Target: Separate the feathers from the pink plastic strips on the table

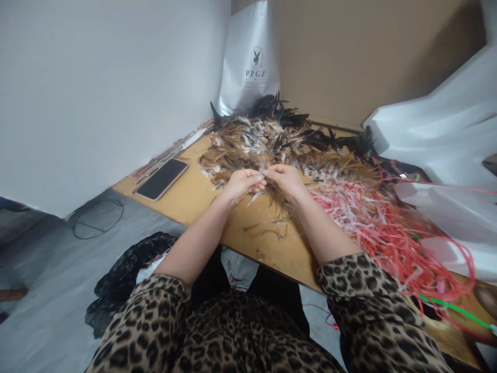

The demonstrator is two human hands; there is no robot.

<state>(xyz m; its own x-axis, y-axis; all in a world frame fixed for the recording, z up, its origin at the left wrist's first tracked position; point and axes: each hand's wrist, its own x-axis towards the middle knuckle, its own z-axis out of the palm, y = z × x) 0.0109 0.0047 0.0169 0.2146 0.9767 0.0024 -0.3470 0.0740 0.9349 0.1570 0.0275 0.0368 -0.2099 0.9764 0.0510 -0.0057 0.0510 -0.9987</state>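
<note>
My left hand (244, 184) and my right hand (286, 180) meet over the wooden board (202, 199), fingertips touching. Both pinch a small bunch of feathers (262, 182) between them, fingers curled closed. Just beyond them lies a big heap of brown, white and black feathers (272, 140). A few loose feathers (267, 230) lie on the board below my wrists. My sleeves are leopard print.
A dark phone (162, 178) lies on the board at the left beside thin sticks (171, 153). A tangle of red and white strips (380, 228) covers the right side. A white bag (250, 57) leans against the back wall. A black bag (128, 269) sits on the floor.
</note>
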